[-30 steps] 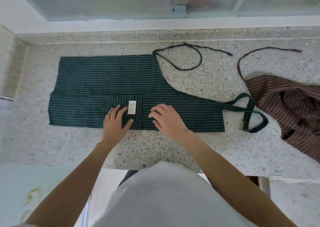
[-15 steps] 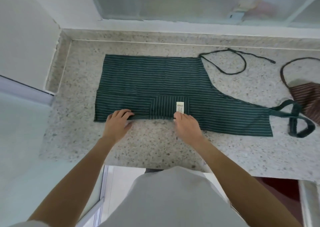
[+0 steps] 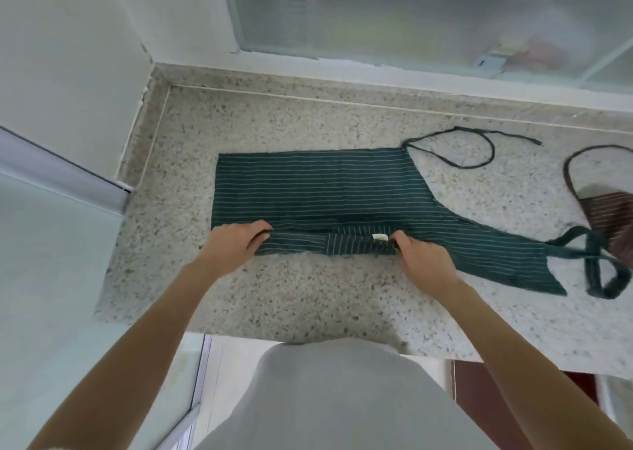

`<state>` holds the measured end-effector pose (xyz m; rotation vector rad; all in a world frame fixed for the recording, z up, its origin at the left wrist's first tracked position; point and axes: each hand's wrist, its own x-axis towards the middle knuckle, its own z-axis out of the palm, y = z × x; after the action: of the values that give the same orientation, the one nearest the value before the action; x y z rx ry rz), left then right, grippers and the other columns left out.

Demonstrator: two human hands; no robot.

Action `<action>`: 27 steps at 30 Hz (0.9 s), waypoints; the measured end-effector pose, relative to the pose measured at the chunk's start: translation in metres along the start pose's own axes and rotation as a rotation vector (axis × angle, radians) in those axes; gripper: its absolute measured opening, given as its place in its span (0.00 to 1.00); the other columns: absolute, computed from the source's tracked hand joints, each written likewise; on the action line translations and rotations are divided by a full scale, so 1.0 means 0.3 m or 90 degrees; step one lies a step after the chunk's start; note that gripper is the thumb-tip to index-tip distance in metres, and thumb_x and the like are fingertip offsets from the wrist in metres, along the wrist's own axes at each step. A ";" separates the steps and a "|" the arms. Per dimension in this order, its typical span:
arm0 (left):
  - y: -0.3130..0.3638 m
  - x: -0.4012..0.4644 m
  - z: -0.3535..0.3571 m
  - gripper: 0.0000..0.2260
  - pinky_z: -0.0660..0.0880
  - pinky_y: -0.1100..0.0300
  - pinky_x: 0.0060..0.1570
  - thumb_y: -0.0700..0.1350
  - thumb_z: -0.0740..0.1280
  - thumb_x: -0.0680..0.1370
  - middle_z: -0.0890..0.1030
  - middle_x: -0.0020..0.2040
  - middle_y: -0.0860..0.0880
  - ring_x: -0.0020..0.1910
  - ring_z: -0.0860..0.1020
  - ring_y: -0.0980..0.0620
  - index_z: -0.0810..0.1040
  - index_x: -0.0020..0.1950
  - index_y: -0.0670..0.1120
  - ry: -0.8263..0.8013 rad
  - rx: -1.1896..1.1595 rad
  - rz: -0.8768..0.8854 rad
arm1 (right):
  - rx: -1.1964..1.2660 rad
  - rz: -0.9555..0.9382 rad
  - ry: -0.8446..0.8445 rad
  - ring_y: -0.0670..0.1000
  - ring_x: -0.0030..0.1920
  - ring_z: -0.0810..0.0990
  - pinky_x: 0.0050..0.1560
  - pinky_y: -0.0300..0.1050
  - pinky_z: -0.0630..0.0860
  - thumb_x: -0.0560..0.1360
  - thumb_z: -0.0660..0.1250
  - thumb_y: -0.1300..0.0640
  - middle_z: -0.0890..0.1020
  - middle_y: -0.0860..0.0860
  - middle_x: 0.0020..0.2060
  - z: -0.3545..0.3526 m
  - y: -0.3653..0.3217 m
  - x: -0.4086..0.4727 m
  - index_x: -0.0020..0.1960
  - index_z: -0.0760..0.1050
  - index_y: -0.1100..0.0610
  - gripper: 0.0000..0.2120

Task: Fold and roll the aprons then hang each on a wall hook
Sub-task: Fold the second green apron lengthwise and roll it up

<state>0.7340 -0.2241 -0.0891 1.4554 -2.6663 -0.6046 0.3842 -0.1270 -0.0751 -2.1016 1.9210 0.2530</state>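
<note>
A dark green striped apron (image 3: 318, 185) lies folded flat on the speckled stone counter (image 3: 301, 298). Its near edge is lifted and turned up into a narrow fold showing the pocket and a white label (image 3: 379, 237). My left hand (image 3: 236, 244) grips that raised edge at the left end. My right hand (image 3: 423, 256) pinches it beside the label. The green neck strap (image 3: 597, 264) and a thin tie string (image 3: 479, 148) trail to the right. A brown striped apron (image 3: 608, 216) lies crumpled at the right edge, partly cut off.
A white wall stands at the left, and frosted glass (image 3: 411, 14) runs behind the counter's raised back ledge (image 3: 308, 82). The counter's front edge is close to my body. No wall hook is in view.
Both hands went from resting flat on the apron to its near edge, spread apart, and lifted that edge into a fold. The camera view shifted left.
</note>
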 end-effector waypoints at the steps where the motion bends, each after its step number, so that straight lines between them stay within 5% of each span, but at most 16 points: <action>1: -0.012 0.036 -0.021 0.11 0.77 0.56 0.34 0.48 0.59 0.80 0.84 0.45 0.48 0.36 0.81 0.46 0.77 0.59 0.48 0.013 0.013 0.007 | -0.012 0.005 -0.005 0.56 0.36 0.79 0.32 0.45 0.67 0.81 0.54 0.54 0.80 0.51 0.42 -0.033 0.016 0.030 0.61 0.67 0.56 0.11; 5: -0.053 0.188 -0.118 0.13 0.74 0.56 0.31 0.52 0.56 0.81 0.81 0.39 0.46 0.33 0.79 0.46 0.72 0.61 0.47 0.018 0.080 -0.059 | 0.068 0.032 0.084 0.52 0.29 0.72 0.27 0.43 0.66 0.80 0.58 0.51 0.74 0.51 0.32 -0.151 0.099 0.191 0.57 0.70 0.57 0.11; 8: -0.073 0.290 -0.150 0.13 0.72 0.56 0.31 0.53 0.56 0.81 0.80 0.38 0.46 0.34 0.78 0.46 0.71 0.60 0.47 0.010 0.109 -0.129 | 0.116 -0.001 0.165 0.59 0.45 0.78 0.42 0.50 0.74 0.78 0.63 0.56 0.80 0.58 0.44 -0.188 0.137 0.325 0.55 0.74 0.61 0.09; 11: -0.088 0.380 -0.152 0.13 0.71 0.58 0.32 0.52 0.57 0.81 0.81 0.44 0.46 0.40 0.79 0.46 0.72 0.60 0.47 -0.003 0.116 -0.171 | 0.094 0.015 0.111 0.60 0.55 0.75 0.56 0.55 0.73 0.79 0.61 0.55 0.78 0.58 0.54 -0.191 0.163 0.467 0.57 0.75 0.61 0.11; 17: -0.156 0.481 -0.097 0.13 0.75 0.53 0.37 0.49 0.56 0.81 0.81 0.45 0.43 0.41 0.79 0.44 0.72 0.61 0.43 -0.053 0.063 -0.249 | 0.075 0.026 0.016 0.58 0.51 0.76 0.48 0.49 0.72 0.81 0.55 0.52 0.79 0.57 0.50 -0.170 0.186 0.648 0.55 0.74 0.61 0.14; 27: -0.203 0.505 -0.054 0.12 0.64 0.59 0.29 0.51 0.59 0.81 0.82 0.39 0.44 0.35 0.79 0.44 0.76 0.57 0.46 0.026 0.131 -0.247 | -0.051 0.132 0.038 0.55 0.44 0.79 0.36 0.45 0.69 0.80 0.58 0.49 0.80 0.54 0.46 -0.123 0.167 0.732 0.53 0.75 0.57 0.13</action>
<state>0.7019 -0.3825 -0.1178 2.0408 -2.4895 -0.3160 0.3540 -0.3499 -0.1140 -1.9784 2.2019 0.3191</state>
